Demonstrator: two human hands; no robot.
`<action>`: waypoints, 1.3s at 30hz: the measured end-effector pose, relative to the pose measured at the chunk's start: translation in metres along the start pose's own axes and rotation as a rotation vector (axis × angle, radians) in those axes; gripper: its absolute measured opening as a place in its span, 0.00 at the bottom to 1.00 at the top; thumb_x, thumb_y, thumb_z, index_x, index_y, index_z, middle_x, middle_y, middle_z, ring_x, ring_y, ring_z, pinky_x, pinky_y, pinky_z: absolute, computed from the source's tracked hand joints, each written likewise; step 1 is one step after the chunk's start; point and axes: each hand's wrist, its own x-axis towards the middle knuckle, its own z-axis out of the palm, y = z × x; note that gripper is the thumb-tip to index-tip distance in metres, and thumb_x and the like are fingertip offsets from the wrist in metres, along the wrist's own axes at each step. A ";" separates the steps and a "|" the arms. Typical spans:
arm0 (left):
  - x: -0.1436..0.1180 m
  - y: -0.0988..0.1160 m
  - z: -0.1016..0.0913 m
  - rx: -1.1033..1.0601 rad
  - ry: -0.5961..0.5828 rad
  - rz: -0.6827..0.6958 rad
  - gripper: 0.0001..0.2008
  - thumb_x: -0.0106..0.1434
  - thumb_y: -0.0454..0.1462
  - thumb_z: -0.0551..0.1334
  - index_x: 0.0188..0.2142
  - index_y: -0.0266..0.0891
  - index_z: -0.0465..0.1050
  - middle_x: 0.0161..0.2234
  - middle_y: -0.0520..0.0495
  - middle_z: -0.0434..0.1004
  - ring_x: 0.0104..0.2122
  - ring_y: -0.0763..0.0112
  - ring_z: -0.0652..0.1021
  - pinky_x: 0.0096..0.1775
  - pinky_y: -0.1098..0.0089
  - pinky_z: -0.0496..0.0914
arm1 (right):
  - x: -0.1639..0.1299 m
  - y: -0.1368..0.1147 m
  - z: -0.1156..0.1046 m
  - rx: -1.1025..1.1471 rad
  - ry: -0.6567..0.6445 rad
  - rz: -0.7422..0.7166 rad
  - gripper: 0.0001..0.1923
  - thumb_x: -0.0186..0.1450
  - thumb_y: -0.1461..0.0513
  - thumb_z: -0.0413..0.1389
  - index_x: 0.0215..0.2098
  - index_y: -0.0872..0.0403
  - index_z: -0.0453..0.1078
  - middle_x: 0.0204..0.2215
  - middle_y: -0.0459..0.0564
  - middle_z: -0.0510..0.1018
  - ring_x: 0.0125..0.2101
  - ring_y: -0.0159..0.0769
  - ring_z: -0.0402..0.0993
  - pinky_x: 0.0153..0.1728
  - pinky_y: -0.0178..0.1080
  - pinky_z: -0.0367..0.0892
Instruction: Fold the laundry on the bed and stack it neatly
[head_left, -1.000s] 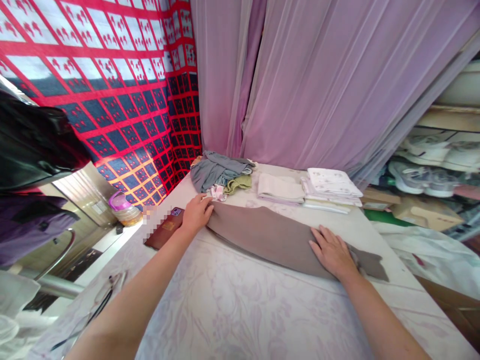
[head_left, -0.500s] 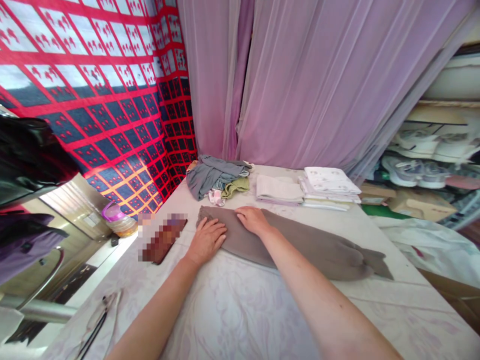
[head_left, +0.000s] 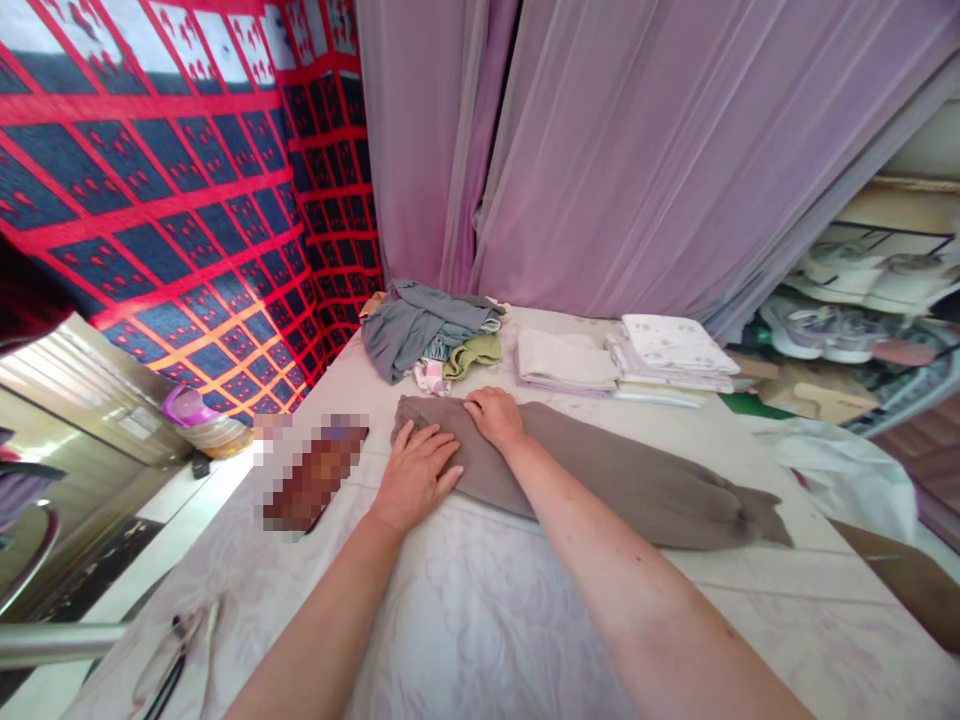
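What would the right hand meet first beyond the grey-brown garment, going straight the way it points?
Probably the pink-and-white cloth, though the green garment lies close to that line; depth is unclear.

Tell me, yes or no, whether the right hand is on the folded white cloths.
No: the right hand rests on the grey-brown garment, while the folded white cloths lie farther back, untouched.

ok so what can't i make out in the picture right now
All in the head view:
Brown garment: the cloth beneath the left hand and right hand is hidden by them.
Dark red item: pixelation blurs its details.
Clothes heap: its lower layers are partly covered by the blue-gray cloth on top.
Thin black item: the bottom edge cuts it off.
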 end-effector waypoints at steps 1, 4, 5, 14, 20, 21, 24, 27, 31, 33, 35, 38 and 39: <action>0.000 0.000 0.001 0.004 -0.001 0.001 0.18 0.66 0.45 0.55 0.51 0.44 0.73 0.51 0.45 0.76 0.57 0.57 0.68 0.62 0.47 0.46 | -0.001 0.000 0.003 -0.001 0.009 0.007 0.17 0.70 0.56 0.45 0.46 0.51 0.73 0.43 0.53 0.77 0.45 0.40 0.68 0.47 0.40 0.59; 0.000 0.001 0.002 0.020 0.013 -0.008 0.17 0.66 0.45 0.55 0.51 0.45 0.73 0.51 0.46 0.76 0.57 0.57 0.68 0.63 0.47 0.44 | 0.001 -0.001 0.007 -0.019 0.015 0.007 0.16 0.70 0.56 0.45 0.45 0.51 0.73 0.42 0.53 0.77 0.45 0.41 0.68 0.47 0.41 0.59; 0.000 0.001 0.003 0.025 0.017 -0.012 0.17 0.66 0.45 0.55 0.51 0.46 0.73 0.51 0.46 0.76 0.57 0.57 0.68 0.63 0.47 0.44 | 0.002 -0.002 0.007 -0.027 0.012 0.006 0.16 0.70 0.56 0.45 0.44 0.51 0.74 0.42 0.53 0.77 0.45 0.42 0.68 0.47 0.42 0.59; 0.000 0.003 0.007 0.018 0.022 -0.044 0.17 0.66 0.44 0.55 0.51 0.46 0.73 0.52 0.46 0.75 0.57 0.56 0.67 0.63 0.46 0.43 | -0.047 0.004 -0.016 0.071 0.078 -0.106 0.24 0.70 0.56 0.41 0.62 0.51 0.58 0.62 0.52 0.63 0.61 0.39 0.55 0.59 0.45 0.50; -0.001 0.006 0.006 0.030 0.025 -0.047 0.16 0.66 0.43 0.54 0.50 0.46 0.73 0.51 0.46 0.76 0.57 0.57 0.67 0.63 0.47 0.41 | -0.083 0.019 -0.005 0.042 -0.166 -0.007 0.28 0.70 0.50 0.37 0.66 0.49 0.53 0.67 0.52 0.51 0.66 0.41 0.44 0.63 0.54 0.39; -0.001 0.006 0.006 0.037 0.028 -0.045 0.17 0.66 0.44 0.54 0.50 0.45 0.73 0.51 0.46 0.76 0.57 0.57 0.67 0.63 0.47 0.41 | -0.086 0.019 -0.006 0.047 -0.169 0.003 0.28 0.71 0.50 0.36 0.66 0.48 0.52 0.67 0.52 0.51 0.66 0.41 0.44 0.63 0.54 0.40; -0.002 0.007 0.007 0.047 0.038 -0.038 0.18 0.66 0.45 0.54 0.51 0.44 0.72 0.52 0.44 0.75 0.58 0.56 0.67 0.63 0.47 0.41 | -0.096 0.019 -0.012 0.064 -0.108 0.018 0.28 0.71 0.51 0.34 0.66 0.48 0.51 0.67 0.51 0.52 0.66 0.39 0.45 0.63 0.53 0.40; -0.001 0.007 0.007 0.025 0.037 -0.032 0.20 0.64 0.49 0.56 0.51 0.44 0.72 0.52 0.43 0.75 0.58 0.54 0.67 0.63 0.45 0.41 | -0.114 0.019 -0.015 0.056 -0.081 0.014 0.28 0.71 0.50 0.34 0.66 0.47 0.51 0.67 0.51 0.50 0.66 0.40 0.43 0.63 0.54 0.38; 0.000 0.008 0.003 0.031 0.026 -0.047 0.21 0.62 0.50 0.59 0.51 0.44 0.73 0.52 0.42 0.75 0.57 0.52 0.67 0.62 0.43 0.41 | -0.127 0.020 -0.011 0.041 -0.157 0.043 0.28 0.70 0.49 0.37 0.66 0.48 0.52 0.67 0.52 0.50 0.66 0.43 0.43 0.62 0.57 0.38; 0.000 0.011 0.001 0.040 0.031 -0.025 0.18 0.63 0.47 0.58 0.49 0.45 0.74 0.52 0.43 0.75 0.57 0.52 0.67 0.62 0.42 0.42 | -0.125 0.020 -0.009 0.047 -0.161 0.051 0.29 0.70 0.49 0.37 0.66 0.47 0.51 0.67 0.52 0.49 0.66 0.42 0.42 0.62 0.58 0.38; -0.001 0.017 0.001 0.012 0.024 0.062 0.14 0.65 0.43 0.56 0.47 0.47 0.76 0.51 0.44 0.76 0.57 0.56 0.69 0.62 0.44 0.47 | -0.122 0.019 -0.010 0.057 -0.150 0.047 0.28 0.70 0.49 0.37 0.66 0.47 0.51 0.67 0.52 0.49 0.66 0.41 0.42 0.62 0.58 0.38; -0.003 0.025 0.007 -0.075 -0.065 0.240 0.14 0.66 0.43 0.55 0.46 0.48 0.77 0.49 0.46 0.77 0.53 0.61 0.73 0.59 0.52 0.60 | -0.120 0.017 -0.013 0.082 -0.131 0.048 0.28 0.70 0.50 0.38 0.65 0.47 0.53 0.67 0.52 0.50 0.66 0.42 0.43 0.62 0.58 0.38; -0.004 0.026 0.010 -0.094 -0.099 0.278 0.15 0.66 0.44 0.55 0.47 0.48 0.76 0.49 0.46 0.77 0.52 0.61 0.73 0.57 0.54 0.63 | -0.122 0.017 -0.015 0.100 -0.128 0.045 0.27 0.70 0.50 0.38 0.65 0.48 0.54 0.67 0.52 0.51 0.66 0.42 0.44 0.62 0.57 0.39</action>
